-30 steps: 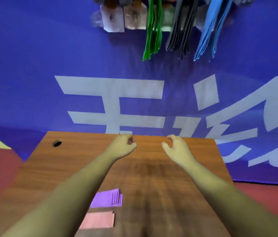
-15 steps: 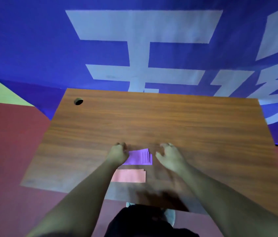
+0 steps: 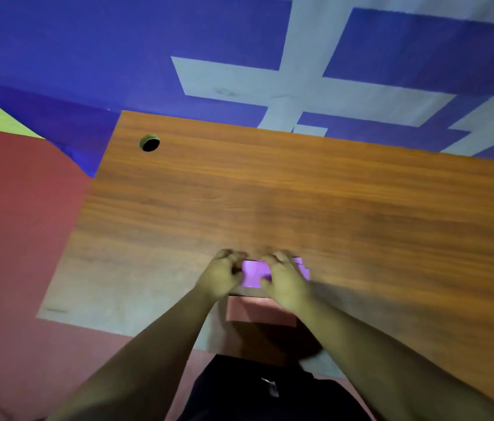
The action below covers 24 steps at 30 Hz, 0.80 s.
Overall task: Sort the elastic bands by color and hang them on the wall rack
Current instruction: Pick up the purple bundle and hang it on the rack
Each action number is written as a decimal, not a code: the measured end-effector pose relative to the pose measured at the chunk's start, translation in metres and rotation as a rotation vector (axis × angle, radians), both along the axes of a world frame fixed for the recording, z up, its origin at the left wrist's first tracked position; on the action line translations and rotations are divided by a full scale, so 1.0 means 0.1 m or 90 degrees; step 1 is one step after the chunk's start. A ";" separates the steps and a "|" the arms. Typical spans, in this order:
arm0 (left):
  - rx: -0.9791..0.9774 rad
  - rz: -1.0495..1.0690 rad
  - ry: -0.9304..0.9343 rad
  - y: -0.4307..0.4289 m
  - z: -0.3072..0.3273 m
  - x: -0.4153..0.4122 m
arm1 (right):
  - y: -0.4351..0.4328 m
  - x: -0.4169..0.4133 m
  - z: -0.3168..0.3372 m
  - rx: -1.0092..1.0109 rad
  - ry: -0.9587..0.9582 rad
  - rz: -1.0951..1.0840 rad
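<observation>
Both hands are working at the stack of purple elastic bands [image 3: 253,273], which is lying on the wooden table [image 3: 300,192] close to its near edge. The left hand [image 3: 220,275] is curling over the stack's left end, fingers bent over the far side and thumb pressing in from the near side. The right hand [image 3: 285,281] is covering the right part, its fingers [image 3: 279,258] hooking over the far edge and the thumb tucking in beneath. Both are grasping the bands, though motion blur is softening the fingertips. Only a middle strip of purple and a sliver at the right end are showing between and beside the hands.

Just nearer the person, a stack of pink elastic bands [image 3: 258,311] is lying flat, partly under the wrists and close beside the purple stack; whether the two are touching is hard to tell. A round cable hole [image 3: 149,143] is sitting in the table's far left corner. Beyond the table a blue banner [image 3: 118,41] with large white strokes is filling the background, with red floor [image 3: 12,223] to the left.
</observation>
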State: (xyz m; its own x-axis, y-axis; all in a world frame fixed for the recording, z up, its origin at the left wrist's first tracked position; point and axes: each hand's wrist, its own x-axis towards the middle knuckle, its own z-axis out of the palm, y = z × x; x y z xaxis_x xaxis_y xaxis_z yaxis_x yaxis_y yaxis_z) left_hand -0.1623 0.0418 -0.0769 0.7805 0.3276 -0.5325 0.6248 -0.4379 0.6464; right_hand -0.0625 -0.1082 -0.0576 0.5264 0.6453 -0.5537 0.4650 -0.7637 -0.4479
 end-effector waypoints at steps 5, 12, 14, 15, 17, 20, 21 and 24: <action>-0.033 -0.053 -0.062 0.09 -0.18 0.03 | 0.05 -0.03 -0.23 0.012 -0.082 0.004; -0.048 -0.109 -0.096 0.22 -0.26 0.05 | 0.05 -0.06 -0.38 0.096 -0.123 -0.054; -0.063 -0.127 -0.088 0.23 -0.24 0.09 | 0.07 -0.03 -0.33 0.112 -0.113 -0.032; -0.070 -0.138 -0.087 0.24 -0.23 0.10 | 0.08 0.01 -0.30 0.114 -0.102 -0.018; -0.075 -0.147 -0.091 0.27 -0.16 0.15 | 0.12 0.11 -0.16 0.123 -0.064 0.000; -0.065 -0.152 -0.113 0.35 0.07 0.25 | 0.18 0.31 0.19 0.164 0.036 -0.017; -0.062 -0.163 -0.125 0.39 0.20 0.30 | 0.19 0.39 0.34 0.171 0.063 -0.024; -0.106 -0.168 -0.171 0.47 0.70 0.48 | 0.23 0.59 0.79 0.229 0.153 -0.050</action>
